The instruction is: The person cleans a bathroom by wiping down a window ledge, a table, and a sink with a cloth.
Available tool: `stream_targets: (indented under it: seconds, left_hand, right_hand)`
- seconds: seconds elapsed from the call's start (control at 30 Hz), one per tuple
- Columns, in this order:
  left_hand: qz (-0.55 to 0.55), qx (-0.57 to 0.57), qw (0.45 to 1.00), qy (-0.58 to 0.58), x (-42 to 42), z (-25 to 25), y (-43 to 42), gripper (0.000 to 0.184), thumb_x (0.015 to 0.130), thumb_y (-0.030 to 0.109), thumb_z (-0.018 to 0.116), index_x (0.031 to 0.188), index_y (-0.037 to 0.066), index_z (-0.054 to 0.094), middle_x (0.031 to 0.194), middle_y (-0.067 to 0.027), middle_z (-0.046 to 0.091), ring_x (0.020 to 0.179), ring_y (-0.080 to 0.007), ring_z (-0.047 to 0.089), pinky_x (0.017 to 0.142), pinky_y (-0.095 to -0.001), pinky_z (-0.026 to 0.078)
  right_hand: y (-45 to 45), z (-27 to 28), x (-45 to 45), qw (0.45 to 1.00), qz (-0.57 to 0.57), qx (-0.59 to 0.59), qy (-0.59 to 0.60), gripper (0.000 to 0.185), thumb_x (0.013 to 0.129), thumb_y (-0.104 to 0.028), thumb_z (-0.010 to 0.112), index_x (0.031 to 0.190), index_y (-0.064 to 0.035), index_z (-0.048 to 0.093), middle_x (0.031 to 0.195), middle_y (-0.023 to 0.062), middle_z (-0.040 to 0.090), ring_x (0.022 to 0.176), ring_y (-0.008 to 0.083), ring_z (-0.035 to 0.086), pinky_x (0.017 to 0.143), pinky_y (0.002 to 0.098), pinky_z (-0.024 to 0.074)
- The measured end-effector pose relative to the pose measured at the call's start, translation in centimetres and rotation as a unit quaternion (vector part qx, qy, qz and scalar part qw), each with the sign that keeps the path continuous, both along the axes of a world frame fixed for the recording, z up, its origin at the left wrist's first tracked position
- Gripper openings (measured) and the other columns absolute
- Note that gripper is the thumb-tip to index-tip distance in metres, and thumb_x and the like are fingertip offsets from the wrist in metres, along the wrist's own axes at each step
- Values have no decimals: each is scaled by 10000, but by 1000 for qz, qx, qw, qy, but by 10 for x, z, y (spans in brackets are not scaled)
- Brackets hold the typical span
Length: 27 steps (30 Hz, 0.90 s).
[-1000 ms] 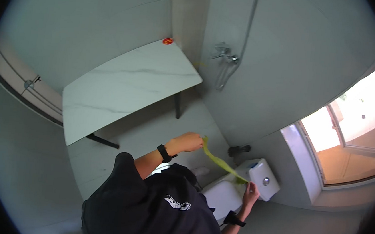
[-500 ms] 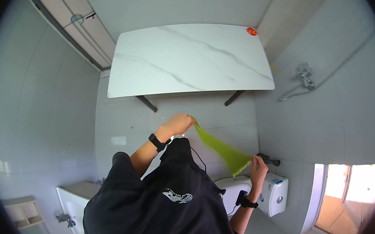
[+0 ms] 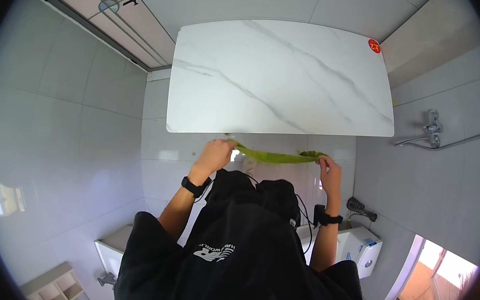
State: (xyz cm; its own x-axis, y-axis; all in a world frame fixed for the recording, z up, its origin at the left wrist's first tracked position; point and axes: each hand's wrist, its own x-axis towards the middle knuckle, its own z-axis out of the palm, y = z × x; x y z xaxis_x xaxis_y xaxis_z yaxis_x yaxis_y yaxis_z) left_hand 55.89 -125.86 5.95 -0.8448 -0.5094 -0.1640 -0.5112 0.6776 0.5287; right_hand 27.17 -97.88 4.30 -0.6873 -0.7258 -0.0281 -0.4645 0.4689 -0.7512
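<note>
Glossy grey tile walls (image 3: 71,118) enclose a rectangular table (image 3: 280,76), its smooth white top streaked with grey marble-like veining. A white toilet (image 3: 364,253) is partly hidden behind the right forearm (image 3: 326,246). Near the table's closest edge, a thin, rumpled green cloth (image 3: 273,157) sags slightly between two hands. The left hand (image 3: 215,154) pinches one end, fingertips hard to make out; the right hand (image 3: 331,172) pinches the other, fabric bunched just beside its grip. A round red sticker (image 3: 374,46) marks the tabletop's far right corner.
</note>
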Motion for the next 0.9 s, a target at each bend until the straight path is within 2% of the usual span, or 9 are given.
stream_targets:
  seconds: [0.17,0.33,0.37,0.47,0.5,0.6,0.63,0.77,0.9]
  left_hand:
    - [131,-4,989,61,-32,-35,-46,249,931,119,567,1124,39,703,934,-173,734,848,-402,688,771,-480,553]
    - [156,-10,986,56,-75,-98,-53,533,916,116,585,1409,-41,458,1302,-249,582,1116,-405,612,880,-462,546]
    - [139,11,989,59,-81,-120,-49,612,910,113,601,1448,-71,376,1438,-275,448,1273,-431,495,995,-469,495]
    - [113,-88,987,76,-104,-166,-50,603,913,113,600,1439,-89,384,1459,-296,409,1319,-461,433,1081,-491,426]
    - [126,-56,989,55,-111,-179,-52,593,939,165,581,1431,-105,389,1510,-299,343,1374,-478,362,1146,-508,348]
    - [130,-135,982,38,-131,-219,-60,596,965,222,551,1432,-109,386,1547,-303,292,1406,-484,321,1170,-504,311]
    - [137,-112,984,11,-140,-222,-61,664,982,305,523,1451,-131,347,1596,-303,208,1463,-494,215,1207,-542,208]
    - [234,-163,958,-42,-186,-242,-34,798,998,395,474,1503,-163,207,1644,-284,101,1508,-504,44,1197,-629,35]
    - [251,-204,946,-22,-198,-255,-24,792,996,377,444,1513,-164,186,1641,-290,102,1514,-490,41,1201,-618,32]
  right_hand:
    - [-81,-19,-28,999,-12,-4,43,178,964,-86,604,1097,4,682,946,189,732,852,325,725,750,375,551]
    - [-143,-114,-41,994,38,-13,99,464,969,-120,581,1414,-23,491,1426,210,532,1306,375,514,1074,444,431]
    - [-147,-133,-40,992,47,14,115,488,972,-134,577,1434,-27,465,1461,206,493,1342,386,467,1099,459,402]
    - [-165,-188,-30,984,36,67,163,536,980,-177,569,1474,-34,418,1530,200,414,1416,414,371,1149,506,338]
    - [-171,-200,-31,981,14,64,184,535,983,-192,569,1472,-34,422,1530,202,415,1417,419,370,1150,520,333]
    - [-195,-218,-39,972,-36,78,219,555,1003,-264,548,1490,-37,407,1559,204,374,1448,428,315,1168,566,277]
    - [-202,-218,-42,969,-47,86,228,567,1012,-292,537,1499,-38,397,1573,204,353,1463,431,289,1178,582,252]
    - [-218,-222,-38,949,-50,163,264,631,1034,-429,455,1539,-60,369,1633,211,229,1513,468,118,1184,660,102]
    - [-219,-223,-38,942,-48,196,269,605,1034,-456,421,1534,-117,402,1632,200,237,1513,459,128,1197,636,106]
